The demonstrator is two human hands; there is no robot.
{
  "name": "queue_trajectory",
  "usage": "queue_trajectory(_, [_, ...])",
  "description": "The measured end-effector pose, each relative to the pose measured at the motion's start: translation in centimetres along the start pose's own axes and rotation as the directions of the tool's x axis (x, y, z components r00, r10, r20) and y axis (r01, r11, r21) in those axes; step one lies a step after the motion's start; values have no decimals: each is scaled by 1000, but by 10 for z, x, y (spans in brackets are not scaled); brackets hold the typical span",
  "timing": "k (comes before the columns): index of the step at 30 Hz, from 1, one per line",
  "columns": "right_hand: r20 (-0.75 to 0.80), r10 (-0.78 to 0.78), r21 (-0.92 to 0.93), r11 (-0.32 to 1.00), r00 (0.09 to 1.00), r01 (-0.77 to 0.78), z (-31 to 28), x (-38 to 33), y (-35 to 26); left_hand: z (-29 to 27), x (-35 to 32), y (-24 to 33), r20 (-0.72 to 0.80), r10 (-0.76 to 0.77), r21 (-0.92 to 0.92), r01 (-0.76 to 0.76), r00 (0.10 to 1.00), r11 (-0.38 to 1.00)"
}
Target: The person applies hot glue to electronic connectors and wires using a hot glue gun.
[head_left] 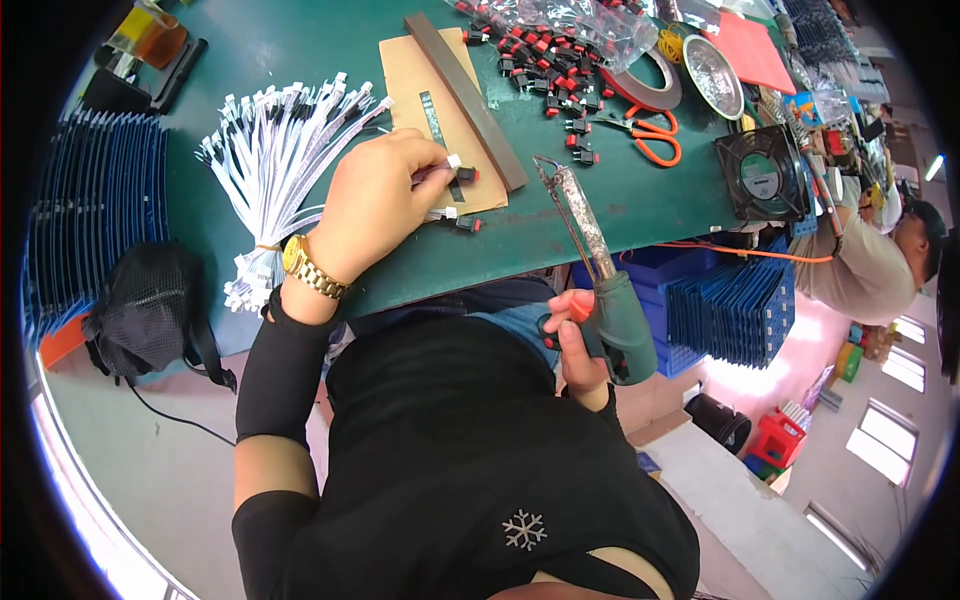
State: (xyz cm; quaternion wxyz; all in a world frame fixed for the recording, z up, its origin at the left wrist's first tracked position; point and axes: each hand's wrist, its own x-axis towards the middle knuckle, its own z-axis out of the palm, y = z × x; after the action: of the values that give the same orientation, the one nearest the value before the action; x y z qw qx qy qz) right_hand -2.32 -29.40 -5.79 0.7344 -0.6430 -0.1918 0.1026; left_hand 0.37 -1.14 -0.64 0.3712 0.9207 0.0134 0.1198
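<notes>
My left hand [375, 200], with a gold watch on its wrist, is closed in a pinch on a thin wired cable with a white plug [453, 162] at its tip. Just beside the fingertips lies a small black and red switch [467, 175], on a strip over a cardboard sheet [400, 65]. A second switch [468, 224] lies nearer the table edge, next to another white plug. A bundle of white cables [275, 165] spreads out left of this hand. My right hand [582, 362] grips the green handle of a soldering gun [622, 320], its metal tip pointing up over the table edge.
A dark bar [465, 100] lies across the cardboard. Beyond are a pile of switches [550, 65], orange-handled scissors [655, 135], a tape roll [660, 85], a metal dish [713, 77] and a fan [762, 172]. Blue panels [95, 215] stand left. Another person [865, 260] sits at right.
</notes>
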Motion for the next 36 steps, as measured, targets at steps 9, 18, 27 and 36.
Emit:
queue_trajectory(9, [20,-4,1,1000,1000,4,-7,0,-1,1,-5,-4,-46,431,401,-378,901,834])
queue_trajectory(18, [58,-37,40,999,998,34,-11,5,1,-2,-6,5,81,538,473,-507,839,720])
queue_trajectory(27, [29,13,47,999,999,-14,-11,5,6,-4,-12,9,123,531,418,-529,839,739])
queue_trajectory(36, [43,40,38,998,998,-42,-4,7,-1,10,-18,6,-148,-26,-122,8,989,992])
